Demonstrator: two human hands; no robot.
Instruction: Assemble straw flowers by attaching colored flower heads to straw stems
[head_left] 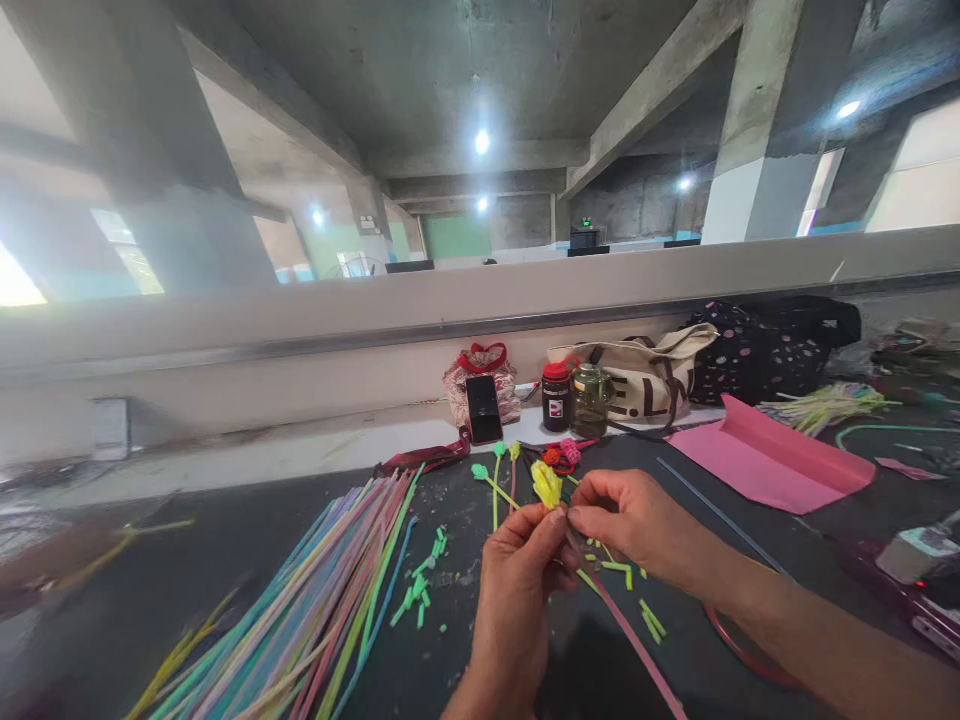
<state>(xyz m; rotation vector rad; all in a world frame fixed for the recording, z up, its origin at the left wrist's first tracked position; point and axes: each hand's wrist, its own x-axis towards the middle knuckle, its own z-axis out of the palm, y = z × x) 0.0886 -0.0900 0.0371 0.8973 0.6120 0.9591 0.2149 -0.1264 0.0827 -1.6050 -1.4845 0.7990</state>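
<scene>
Straws (322, 590) across dark worktable (187, 565), concrete ceiling (450, 70)

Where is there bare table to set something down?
Bare patches: the dark table left of the straw bundle, up to the pale ledge; and the strip between the pink sheet and the right hand, crossed only by a thin blue straw. Crowded: green scraps beside the left hand, flowers and jars beyond the held yellow flower.

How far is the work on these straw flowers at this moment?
Done: several small flowers look finished behind the hands. In hand: the left hand and right hand pinch a yellow flower atop a pink straw. Left: a big bundle of straws lies unused.
</scene>
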